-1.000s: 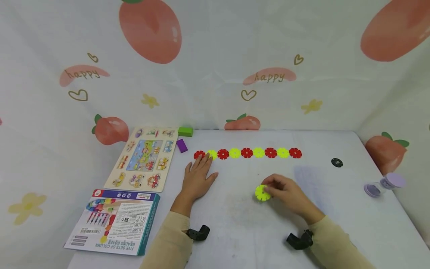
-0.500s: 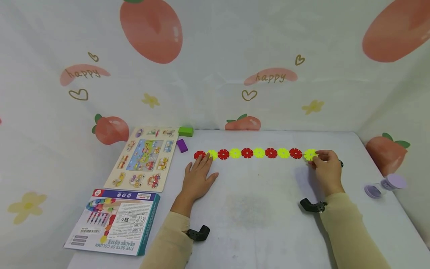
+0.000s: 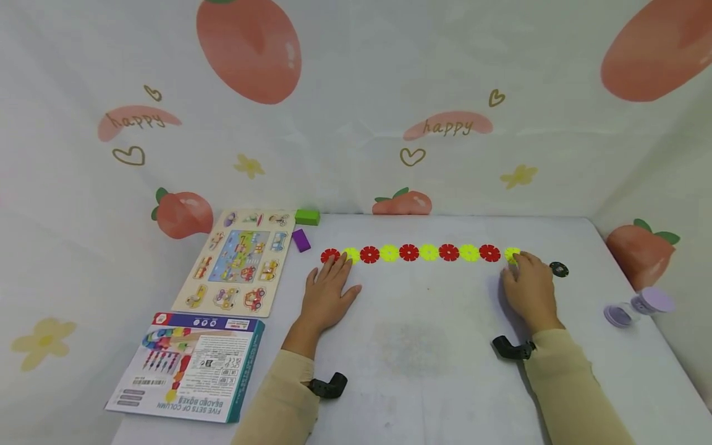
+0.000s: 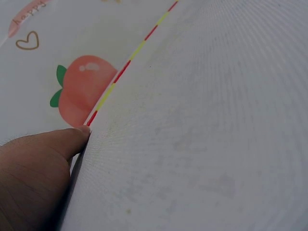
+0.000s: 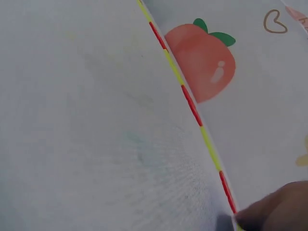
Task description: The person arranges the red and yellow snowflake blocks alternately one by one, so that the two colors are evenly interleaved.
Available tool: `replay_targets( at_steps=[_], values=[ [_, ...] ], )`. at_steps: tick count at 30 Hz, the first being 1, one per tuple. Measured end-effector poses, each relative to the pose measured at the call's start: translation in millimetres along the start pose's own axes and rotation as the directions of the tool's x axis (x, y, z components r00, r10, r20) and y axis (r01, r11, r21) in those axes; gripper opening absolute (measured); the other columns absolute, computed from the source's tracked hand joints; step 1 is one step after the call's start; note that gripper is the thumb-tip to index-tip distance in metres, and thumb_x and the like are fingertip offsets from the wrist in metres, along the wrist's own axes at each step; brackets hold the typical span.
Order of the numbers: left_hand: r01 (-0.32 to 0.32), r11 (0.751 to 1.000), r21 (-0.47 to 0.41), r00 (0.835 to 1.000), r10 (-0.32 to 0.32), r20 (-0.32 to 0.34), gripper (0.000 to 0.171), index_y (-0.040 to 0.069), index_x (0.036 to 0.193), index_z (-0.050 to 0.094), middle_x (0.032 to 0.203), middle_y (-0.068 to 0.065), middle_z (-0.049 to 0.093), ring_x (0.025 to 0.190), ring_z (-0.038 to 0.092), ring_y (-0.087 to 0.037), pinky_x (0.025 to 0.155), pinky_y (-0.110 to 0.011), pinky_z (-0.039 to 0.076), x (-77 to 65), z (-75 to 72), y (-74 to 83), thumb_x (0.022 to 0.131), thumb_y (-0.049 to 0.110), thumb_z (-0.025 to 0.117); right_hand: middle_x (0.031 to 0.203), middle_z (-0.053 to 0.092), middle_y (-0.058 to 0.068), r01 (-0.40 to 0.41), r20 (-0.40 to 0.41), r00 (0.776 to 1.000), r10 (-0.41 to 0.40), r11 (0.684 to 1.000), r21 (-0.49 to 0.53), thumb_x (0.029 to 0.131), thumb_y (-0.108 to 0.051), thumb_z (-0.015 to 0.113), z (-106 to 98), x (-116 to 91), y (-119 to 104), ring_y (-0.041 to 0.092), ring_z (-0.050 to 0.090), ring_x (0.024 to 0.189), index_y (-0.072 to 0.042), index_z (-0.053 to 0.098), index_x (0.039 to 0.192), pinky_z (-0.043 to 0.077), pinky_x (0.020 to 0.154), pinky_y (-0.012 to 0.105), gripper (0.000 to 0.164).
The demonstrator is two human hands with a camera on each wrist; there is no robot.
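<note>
Red and yellow notched plastic discs, flat snowflake-like pieces, lie in one straight row with colours alternating. My left hand [image 3: 328, 296] lies palm down at the row's left end, fingers spread, fingertips over a yellow disc [image 3: 351, 256] beside the leftmost red disc [image 3: 330, 255]. At the right end my right hand [image 3: 531, 293] reaches forward, palm down, its fingers touching the last yellow disc [image 3: 511, 254] and its thumb apart from it. That disc is partly hidden under the fingers. A red disc [image 3: 489, 253] lies just left of it. The right wrist view shows a fingertip [image 5: 250, 216] at the row's end.
A black round chip [image 3: 559, 269] lies right of my right hand, and a lilac-capped hourglass [image 3: 636, 307] lies farther right. At left are a wooden picture puzzle [image 3: 191, 296], a beaded-boxes carton [image 3: 139, 395], a purple block [image 3: 301, 241] and a green block [image 3: 307, 217].
My right hand has carried a yellow disc from the middle of the table to the row's right end, set it down and loosened its pinch. My left hand has stayed put.
</note>
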State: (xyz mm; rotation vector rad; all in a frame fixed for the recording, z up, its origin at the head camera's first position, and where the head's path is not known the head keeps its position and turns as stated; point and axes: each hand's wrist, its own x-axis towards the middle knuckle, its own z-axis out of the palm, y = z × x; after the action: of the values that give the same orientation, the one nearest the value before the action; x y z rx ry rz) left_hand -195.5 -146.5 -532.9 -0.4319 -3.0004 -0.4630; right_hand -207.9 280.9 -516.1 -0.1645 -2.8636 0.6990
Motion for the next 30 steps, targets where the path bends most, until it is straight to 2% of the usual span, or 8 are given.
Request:
replay_targets(
  at_steps=[4, 8, 17, 27, 30],
  values=[
    [-0.001, 1.000, 0.005, 1.000, 0.001, -0.005, 0.070, 0.020, 0.152, 0.030, 0.158, 0.002, 0.019, 0.144, 0.008, -0.022, 0.109, -0.057, 0.008, -0.1, 1.3, -0.7, 0.094, 0.056, 0.046, 0.148, 0.028, 0.027, 0.046, 0.128, 0.991, -0.032, 0.994, -0.102, 0.100, -0.029, 0.045, 1.7, -3.4, -2.0, 0.050, 0.020, 0.133, 0.007, 0.036, 0.141, 0.024, 0.091, 0.072, 0.056],
    [0.003, 1.000, 0.007, 1.000, -0.003, -0.003, 0.071, 0.020, 0.152, 0.030, 0.158, 0.003, 0.018, 0.144, 0.008, -0.022, 0.109, -0.057, 0.007, -0.3, 2.2, -1.5, 0.093, 0.057, 0.046, 0.152, 0.023, 0.025, 0.055, 0.168, 0.985, -0.036, 0.992, -0.111, 0.101, -0.035, 0.042, 1.8, -4.6, -3.9, 0.049, 0.015, 0.135, 0.004, 0.031, 0.145, 0.022, 0.089, 0.073, 0.060],
    [0.001, 1.000, 0.015, 1.000, -0.001, -0.012, 0.071, 0.020, 0.152, 0.030, 0.158, 0.002, 0.019, 0.144, 0.009, -0.022, 0.109, -0.057, 0.008, 0.0, 2.9, -2.6, 0.093, 0.056, 0.048, 0.152, 0.023, 0.024, 0.071, 0.165, 0.985, -0.054, 0.993, -0.096, 0.101, -0.041, 0.040, 3.9, -5.5, -2.7, 0.048, 0.014, 0.136, 0.004, 0.032, 0.145, 0.020, 0.088, 0.075, 0.063],
    [0.010, 1.000, 0.016, 1.000, -0.010, -0.003, 0.074, 0.021, 0.152, 0.028, 0.158, 0.004, 0.018, 0.144, 0.009, -0.022, 0.109, -0.057, 0.008, -1.3, 4.4, -4.3, 0.091, 0.058, 0.048, 0.152, 0.022, 0.025, 0.064, 0.154, 0.987, -0.053, 0.995, -0.071, 0.100, -0.040, 0.042, 7.3, -6.3, -2.9, 0.049, 0.015, 0.135, 0.004, 0.032, 0.145, 0.020, 0.088, 0.072, 0.064],
    [0.004, 1.000, 0.000, 1.000, -0.004, -0.005, 0.075, 0.021, 0.152, 0.028, 0.158, 0.004, 0.017, 0.144, 0.008, -0.022, 0.109, -0.057, 0.008, -1.6, 5.3, -5.0, 0.090, 0.057, 0.050, 0.153, 0.021, 0.024, 0.047, 0.115, 0.992, -0.043, 0.998, -0.034, 0.100, -0.037, 0.043, 7.8, -5.9, -3.7, 0.050, 0.017, 0.135, 0.004, 0.029, 0.146, 0.019, 0.089, 0.073, 0.063]
  ],
)
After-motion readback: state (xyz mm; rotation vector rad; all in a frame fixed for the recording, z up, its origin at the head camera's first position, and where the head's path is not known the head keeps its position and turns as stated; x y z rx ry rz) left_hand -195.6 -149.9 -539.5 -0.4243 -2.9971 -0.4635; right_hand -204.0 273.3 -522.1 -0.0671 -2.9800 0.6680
